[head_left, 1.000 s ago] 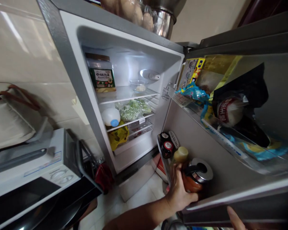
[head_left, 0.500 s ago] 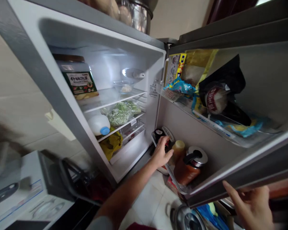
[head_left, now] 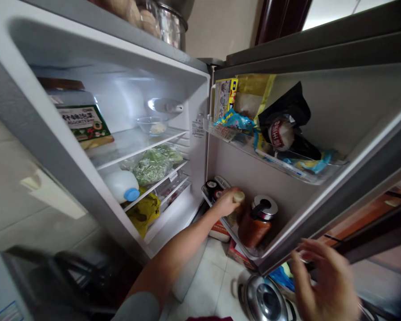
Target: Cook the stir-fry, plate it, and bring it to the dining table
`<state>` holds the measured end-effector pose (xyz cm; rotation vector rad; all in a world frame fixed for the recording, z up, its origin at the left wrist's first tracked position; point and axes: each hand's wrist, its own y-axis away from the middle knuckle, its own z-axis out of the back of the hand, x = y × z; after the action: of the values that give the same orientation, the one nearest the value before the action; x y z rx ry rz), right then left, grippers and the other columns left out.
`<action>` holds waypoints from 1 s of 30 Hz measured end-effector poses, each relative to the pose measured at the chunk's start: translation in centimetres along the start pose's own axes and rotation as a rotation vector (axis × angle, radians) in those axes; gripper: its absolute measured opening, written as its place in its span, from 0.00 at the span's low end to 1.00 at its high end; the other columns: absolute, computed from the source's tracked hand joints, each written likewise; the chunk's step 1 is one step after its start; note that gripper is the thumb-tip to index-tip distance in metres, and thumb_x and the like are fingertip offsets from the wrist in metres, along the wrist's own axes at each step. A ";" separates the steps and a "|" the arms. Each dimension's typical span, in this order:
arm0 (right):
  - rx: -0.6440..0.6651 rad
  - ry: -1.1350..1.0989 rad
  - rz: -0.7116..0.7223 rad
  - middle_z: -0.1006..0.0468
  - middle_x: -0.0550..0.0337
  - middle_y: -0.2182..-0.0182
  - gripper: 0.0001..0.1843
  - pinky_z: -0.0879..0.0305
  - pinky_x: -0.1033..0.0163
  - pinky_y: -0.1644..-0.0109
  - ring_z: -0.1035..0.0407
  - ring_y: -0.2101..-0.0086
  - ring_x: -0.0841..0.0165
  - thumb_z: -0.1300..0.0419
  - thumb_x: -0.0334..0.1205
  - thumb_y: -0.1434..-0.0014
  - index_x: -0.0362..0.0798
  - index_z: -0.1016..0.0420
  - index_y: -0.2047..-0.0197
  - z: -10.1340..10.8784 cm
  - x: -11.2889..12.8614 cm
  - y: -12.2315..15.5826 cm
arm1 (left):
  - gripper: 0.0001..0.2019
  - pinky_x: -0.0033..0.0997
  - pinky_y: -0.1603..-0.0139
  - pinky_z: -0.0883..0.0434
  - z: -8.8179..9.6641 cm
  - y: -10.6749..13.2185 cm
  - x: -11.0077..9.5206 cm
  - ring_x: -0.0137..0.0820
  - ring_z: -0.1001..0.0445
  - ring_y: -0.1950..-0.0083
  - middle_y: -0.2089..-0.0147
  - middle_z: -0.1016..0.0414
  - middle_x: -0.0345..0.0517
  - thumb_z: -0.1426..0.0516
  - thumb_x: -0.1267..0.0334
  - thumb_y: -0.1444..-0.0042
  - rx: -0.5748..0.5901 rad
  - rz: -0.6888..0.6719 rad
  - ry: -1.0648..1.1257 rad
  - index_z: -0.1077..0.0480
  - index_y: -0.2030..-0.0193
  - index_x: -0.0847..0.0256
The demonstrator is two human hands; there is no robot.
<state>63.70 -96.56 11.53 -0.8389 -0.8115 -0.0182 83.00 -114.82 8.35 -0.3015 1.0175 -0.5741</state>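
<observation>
My left hand (head_left: pixel 225 203) is closed round a jar with a pale yellowish lid (head_left: pixel 239 196), which stands in the lower door bin (head_left: pixel 232 232). The fingers hide part of the jar. Just right of it is a jug of reddish-brown content with a shiny lid and black handle (head_left: pixel 255 229). Dark-lidded jars (head_left: pixel 211 185) stand to the left of my hand. Near the outer edge of the open fridge door (head_left: pixel 354 209), my right hand (head_left: pixel 324 283) is raised, its fingers apart and curved, with nothing in it.
The upper door bin (head_left: pixel 287 167) carries packets and a black bag (head_left: pixel 284 113). On the fridge shelves are a labelled jar (head_left: pixel 83 122), a glass bowl (head_left: pixel 152 126), wrapped greens (head_left: pixel 153 165) and a white blue-capped bottle (head_left: pixel 120 185). A lidded pot (head_left: pixel 265 298) is on the tiled floor.
My left hand has moved from beside the pale-lidded jar onto it and closed. My right hand has come away from the door's edge. The view has turned slightly right.
</observation>
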 end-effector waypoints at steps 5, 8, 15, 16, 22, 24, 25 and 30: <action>0.503 -0.322 -0.065 0.22 0.55 0.64 0.21 0.29 0.62 0.72 0.28 0.74 0.66 0.41 0.48 0.43 0.50 0.33 0.48 -5.7 0.3 4.3 | 0.19 0.39 0.48 0.33 1.8 0.6 -1.0 0.39 0.27 0.52 0.55 0.24 0.48 0.36 0.67 0.56 -0.099 0.052 -0.036 0.31 0.55 0.60; 0.633 -0.486 -0.316 0.23 0.53 0.62 0.28 0.32 0.62 0.77 0.28 0.75 0.66 0.39 0.53 0.46 0.48 0.35 0.45 -8.8 -0.1 5.7 | 0.17 0.33 0.57 0.32 3.9 0.7 -2.2 0.35 0.28 0.59 0.62 0.25 0.44 0.37 0.60 0.54 -0.186 0.106 -0.056 0.32 0.58 0.60; 0.745 -1.032 -0.857 0.32 0.51 0.46 0.37 0.29 0.63 0.69 0.24 0.63 0.63 0.33 0.53 0.50 0.56 0.44 0.41 -12.2 1.7 5.8 | 0.15 0.25 0.69 0.38 9.1 1.5 -5.7 0.26 0.34 0.72 0.73 0.32 0.34 0.37 0.54 0.55 -0.300 0.204 -0.100 0.33 0.64 0.58; 0.770 -1.129 -0.899 0.33 0.53 0.45 0.36 0.28 0.62 0.65 0.25 0.59 0.61 0.32 0.50 0.50 0.57 0.43 0.42 -12.6 1.8 5.7 | 0.15 0.25 0.69 0.38 9.6 1.7 -6.2 0.26 0.35 0.72 0.74 0.32 0.34 0.37 0.54 0.55 -0.304 0.226 -0.114 0.33 0.65 0.58; 0.768 -1.457 -1.033 0.22 0.57 0.57 0.24 0.28 0.61 0.60 0.26 0.59 0.65 0.30 0.46 0.51 0.51 0.30 0.52 -14.8 2.4 5.6 | 0.14 0.25 0.70 0.39 11.3 3.3 -7.9 0.27 0.35 0.72 0.75 0.32 0.33 0.37 0.53 0.56 -0.305 0.321 -0.165 0.33 0.68 0.58; 0.761 -1.461 -1.044 0.21 0.57 0.60 0.22 0.27 0.63 0.60 0.25 0.64 0.67 0.31 0.47 0.51 0.48 0.28 0.55 -15.0 2.8 5.8 | 0.13 0.25 0.70 0.39 11.5 3.7 -7.9 0.27 0.35 0.72 0.76 0.33 0.33 0.37 0.54 0.57 -0.319 0.332 -0.172 0.33 0.69 0.58; 0.768 -1.457 -1.050 0.21 0.57 0.61 0.22 0.27 0.63 0.60 0.26 0.65 0.68 0.31 0.48 0.51 0.48 0.28 0.55 -15.0 3.1 5.9 | 0.13 0.25 0.70 0.39 11.6 3.8 -7.8 0.27 0.34 0.72 0.76 0.32 0.33 0.37 0.54 0.57 -0.326 0.338 -0.168 0.33 0.69 0.58; 0.813 -1.469 -1.105 0.21 0.57 0.60 0.25 0.27 0.68 0.61 0.25 0.66 0.70 0.29 0.46 0.54 0.46 0.28 0.54 -15.0 3.8 6.3 | 0.13 0.25 0.69 0.38 12.2 4.6 -6.8 0.27 0.34 0.72 0.75 0.32 0.34 0.37 0.55 0.58 -0.340 0.382 -0.056 0.32 0.69 0.59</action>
<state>77.85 -101.13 4.01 0.6369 -2.3580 -0.0438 92.27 -107.43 17.10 -0.4075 1.0837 -0.0449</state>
